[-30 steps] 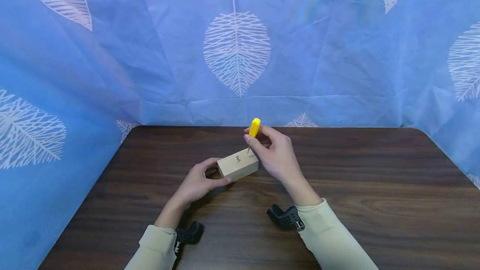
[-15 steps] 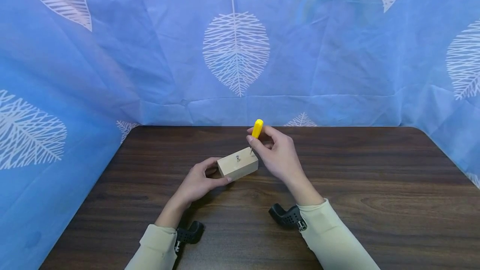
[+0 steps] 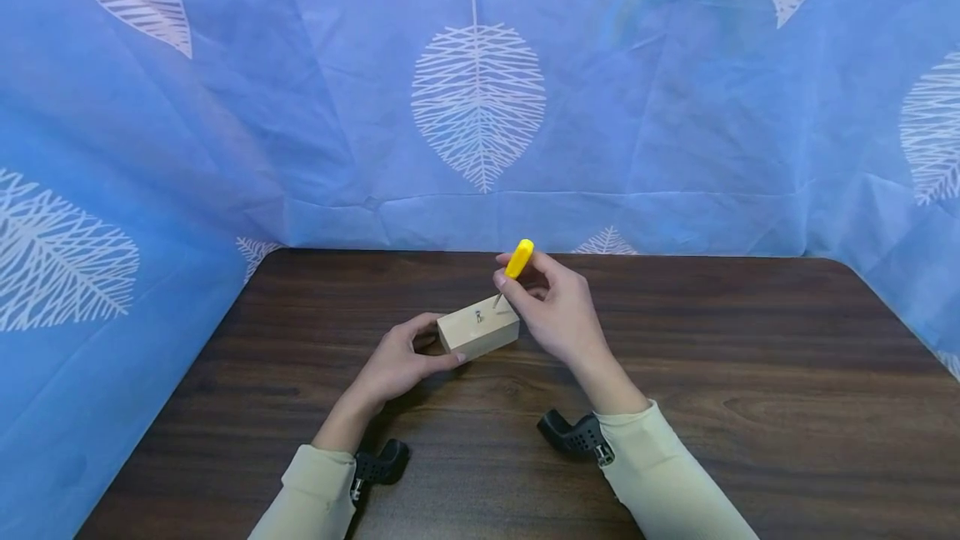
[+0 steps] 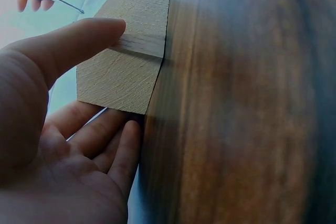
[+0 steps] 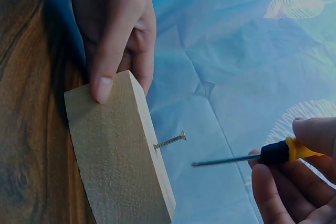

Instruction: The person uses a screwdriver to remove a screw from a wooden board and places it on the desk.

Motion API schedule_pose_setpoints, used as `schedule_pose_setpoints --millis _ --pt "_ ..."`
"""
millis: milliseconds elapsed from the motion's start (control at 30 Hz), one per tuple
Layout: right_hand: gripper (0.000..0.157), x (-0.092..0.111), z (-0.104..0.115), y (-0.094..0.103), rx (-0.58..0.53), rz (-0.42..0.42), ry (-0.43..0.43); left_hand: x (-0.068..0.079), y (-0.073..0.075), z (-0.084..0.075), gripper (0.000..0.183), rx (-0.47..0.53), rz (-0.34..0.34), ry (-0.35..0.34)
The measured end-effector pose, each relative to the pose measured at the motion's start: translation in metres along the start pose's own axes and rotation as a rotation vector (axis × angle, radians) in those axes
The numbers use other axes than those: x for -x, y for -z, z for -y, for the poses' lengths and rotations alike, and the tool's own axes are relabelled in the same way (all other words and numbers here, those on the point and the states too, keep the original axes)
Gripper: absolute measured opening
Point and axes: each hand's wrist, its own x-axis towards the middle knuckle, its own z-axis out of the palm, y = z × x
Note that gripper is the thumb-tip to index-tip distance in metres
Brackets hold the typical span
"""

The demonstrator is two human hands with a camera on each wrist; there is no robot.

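Note:
A pale wooden block point(image 3: 480, 340) lies on the table, and my left hand point(image 3: 397, 365) grips its left end between thumb and fingers. From the block's top face a screw point(image 5: 170, 141) stands up, most of its threaded shank showing. My right hand point(image 3: 558, 307) pinches a screwdriver point(image 3: 519, 258) with a yellow handle and black collar. In the right wrist view the screwdriver's metal tip is apart from the screw head, off to its side. The left wrist view shows the block's end face under my left thumb point(image 4: 100, 32).
The dark wood-grain table point(image 3: 720, 357) spreads around both hands. Behind it hangs a blue cloth point(image 3: 330, 107) with white leaf prints. A black wrist mount point(image 3: 382, 462) sits at the left sleeve, another black mount point(image 3: 573, 433) at the right.
The screwdriver handle has leaned further to the right, its tip shifting slightly over the block's top. My left hand and the block keep their place on the table.

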Motion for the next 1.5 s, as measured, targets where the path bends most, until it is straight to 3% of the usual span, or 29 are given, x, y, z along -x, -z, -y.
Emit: schedule_pose_setpoints --millis 500,1033,1500 --pt "0.029 0.003 0.008 -0.008 -0.076 0.002 0.054 -0.002 0.000 -0.001 0.059 -0.011 -0.003 -0.016" --pt "0.026 0.003 0.011 -0.013 -0.057 0.013 0.094 -0.001 0.001 0.000 0.059 -0.006 0.004 -0.015" --pt "0.025 -0.001 0.016 -0.018 0.044 0.023 0.219 -0.001 0.001 0.000 0.060 -0.003 -0.001 -0.005"
